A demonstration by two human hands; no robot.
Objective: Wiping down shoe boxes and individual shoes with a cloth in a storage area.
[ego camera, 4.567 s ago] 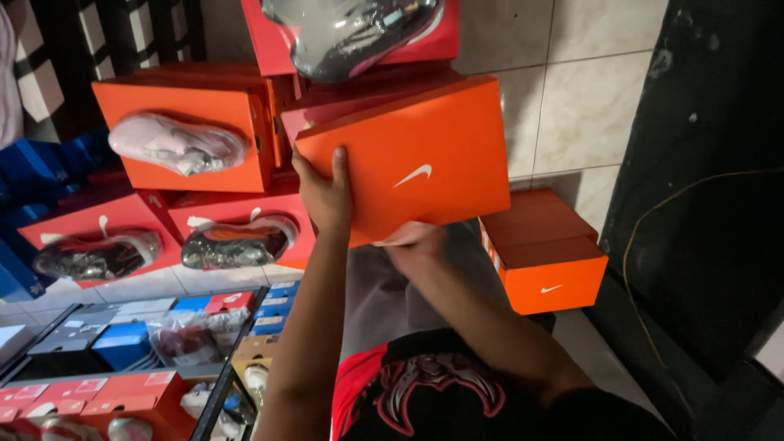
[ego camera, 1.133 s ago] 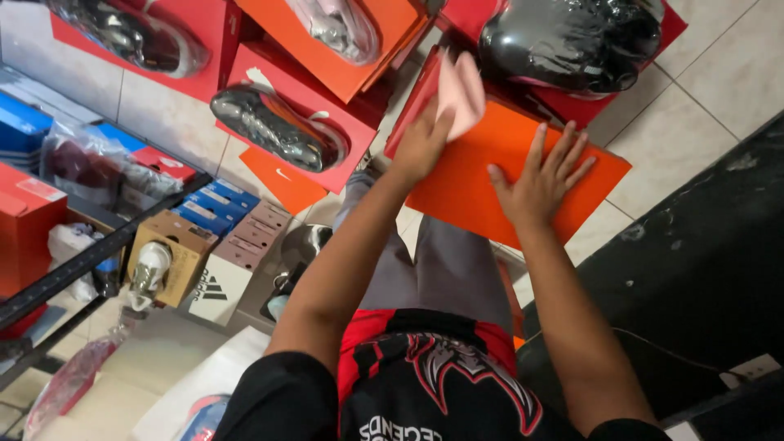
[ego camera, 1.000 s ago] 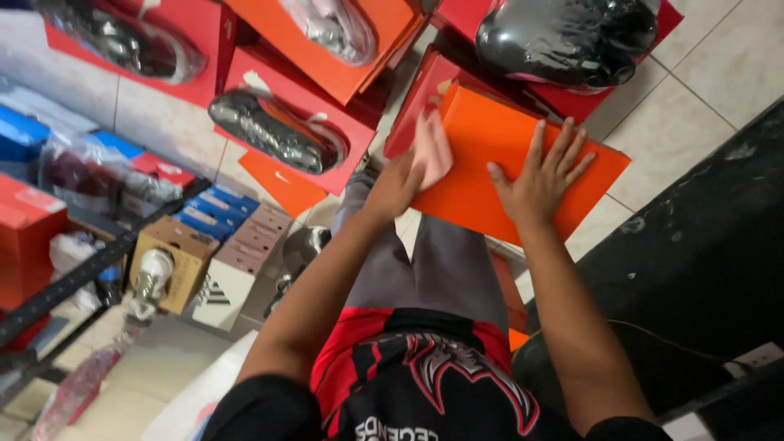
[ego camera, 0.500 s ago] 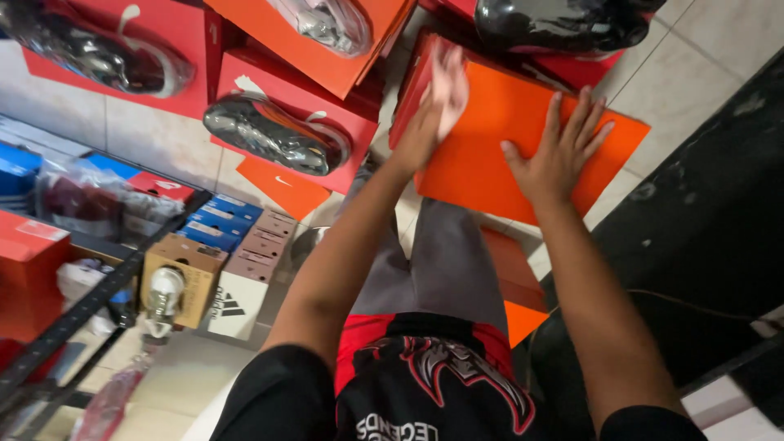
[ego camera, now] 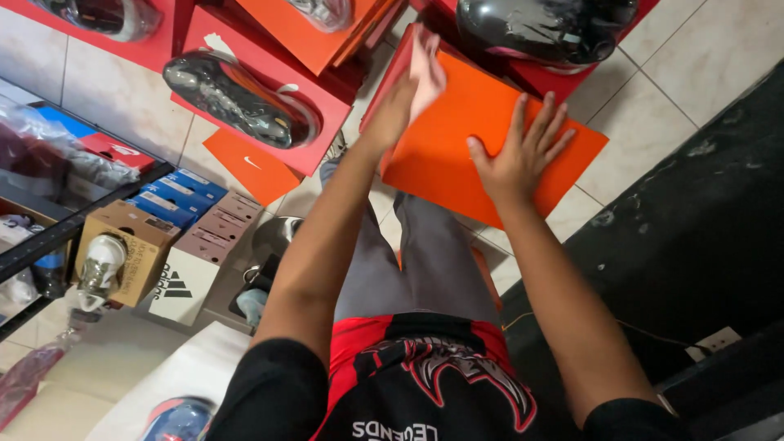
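Red shoe boxes (ego camera: pixel 269 82) carry wrapped dark shoes (ego camera: pixel 237 102). Blue boxes (ego camera: pixel 171 196) and a brown carton (ego camera: pixel 131 257) sit on the left. Pale tiled floor (ego camera: pixel 653 82).

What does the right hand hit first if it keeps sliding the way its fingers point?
The right hand lies flat on the orange box lid, fingers pointing up-right. It would probably reach the lid's far edge, then the wrapped black shoe; depth is unclear.

Both hands (ego camera: pixel 457 122) on orange box (ego camera: pixel 457 155)
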